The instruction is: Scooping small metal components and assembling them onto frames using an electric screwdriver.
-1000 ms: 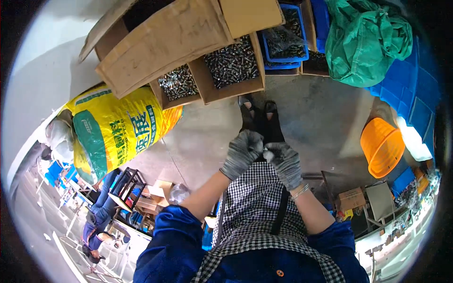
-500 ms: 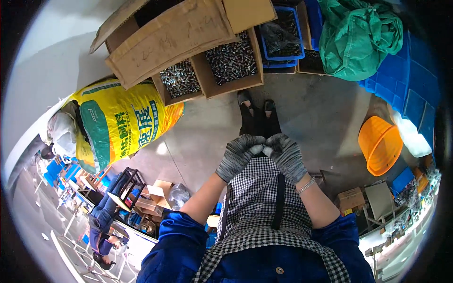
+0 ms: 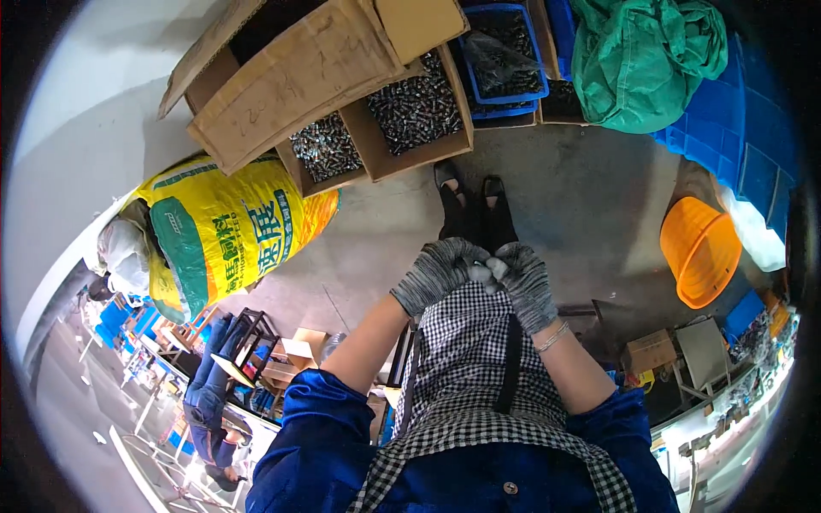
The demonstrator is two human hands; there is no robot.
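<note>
Both my hands wear grey knitted gloves with pale fingertips and meet in front of my black-and-white checked apron (image 3: pixel 457 376). My left hand (image 3: pixel 440 275) is closed, its thumb and fingers pinched together. Against it, my right hand (image 3: pixel 526 286) is also closed, with its fingers curled in. The fingertips of the two hands almost touch. Anything between them is too small or too hidden to make out. Beyond the hands, my feet in dark shoes stand on the grey floor.
Ahead stands an open cardboard box (image 3: pixel 291 81) holding many small metal parts (image 3: pixel 415 111). Beside it are a blue crate (image 3: pixel 545 68) and a green cloth bundle (image 3: pixel 646 64). A yellow sack (image 3: pixel 227 231) leans at left; an orange basket (image 3: pixel 701 252) stands at right. Another person (image 3: pixel 208 410) is far left.
The view has shifted slightly. My hands stay together, but the fingers have moved a little, and the right fingertips now show more plainly beside the left ones.
</note>
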